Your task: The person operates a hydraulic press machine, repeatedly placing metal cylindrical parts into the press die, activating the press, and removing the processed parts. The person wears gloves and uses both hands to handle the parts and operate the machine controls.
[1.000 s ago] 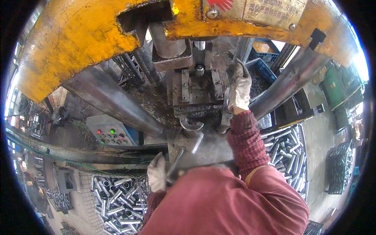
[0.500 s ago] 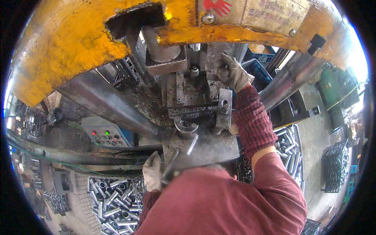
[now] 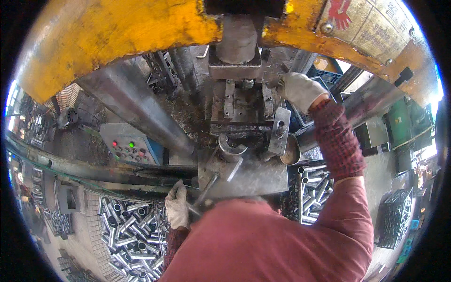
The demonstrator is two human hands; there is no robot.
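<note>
My right hand [image 3: 302, 90], in a pale work glove, is at the right edge of the press die [image 3: 245, 104]. Its fingers curl at the die's rim; whatever they grip is hidden. Beside the die's left and centre hangs the thick ram block [image 3: 235, 68]. My left hand [image 3: 177, 207], gloved too, is low on the left, next to a slim metal rod [image 3: 206, 189] that slants across the steel plate [image 3: 258, 181]. How its fingers are set does not show clearly. A curved half-ring holder [image 3: 232, 151] and an upright slotted bracket [image 3: 281, 131] stand at the plate's far side.
Shiny cut tubes [image 3: 134, 239] fill a wire basket at lower left; more tubes [image 3: 315, 195] lie to the right. A control box [image 3: 131, 145] with lit buttons stands left. The yellow press frame [image 3: 117, 33] arches overhead, with thick columns [image 3: 136, 108] slanting down.
The view has shifted, so the press frame and ram sit further right. My right hand has drawn back from over the die to its right edge. My left hand stays near the rod.
</note>
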